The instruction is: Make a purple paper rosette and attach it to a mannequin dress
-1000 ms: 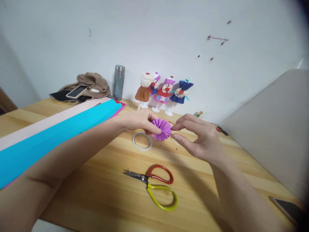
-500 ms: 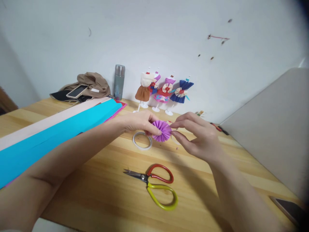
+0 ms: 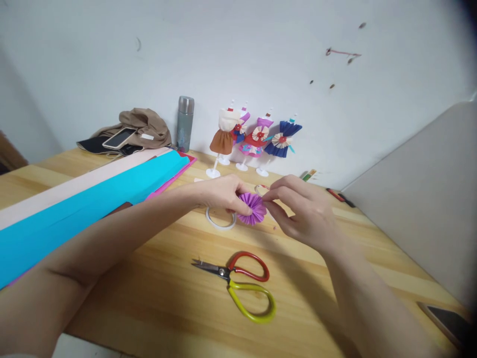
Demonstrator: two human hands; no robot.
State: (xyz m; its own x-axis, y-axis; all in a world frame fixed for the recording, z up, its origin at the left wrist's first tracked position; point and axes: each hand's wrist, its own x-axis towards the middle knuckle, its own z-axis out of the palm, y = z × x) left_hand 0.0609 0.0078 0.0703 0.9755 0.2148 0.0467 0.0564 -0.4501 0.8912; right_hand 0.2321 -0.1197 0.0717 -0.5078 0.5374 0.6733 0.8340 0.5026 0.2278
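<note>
A purple pleated paper rosette (image 3: 254, 209) hovers just above the wooden table (image 3: 167, 298). My left hand (image 3: 223, 193) pinches its left side between thumb and fingers. The thumb and forefinger of my right hand (image 3: 301, 211) are closed on its upper right edge, and the other fingers are curled. A white tape ring (image 3: 220, 219) lies flat under my left hand. Nearer to me lie scissors (image 3: 242, 281) with one red and one yellow-green handle, blades pointing left.
Long sheets of cyan and pale pink paper (image 3: 85, 196) cover the table's left. At the back wall stand paper-dress figures (image 3: 255, 139), a grey flask (image 3: 185, 124) and a brown cloth with a phone (image 3: 119, 137). A grey board (image 3: 421, 199) leans at right; another phone (image 3: 445, 323) lies near the right corner.
My right hand moved left and closed onto the rosette's edge; a second ago its fingertips were just beside it. The left hand kept its grip. The view shifted slightly.
</note>
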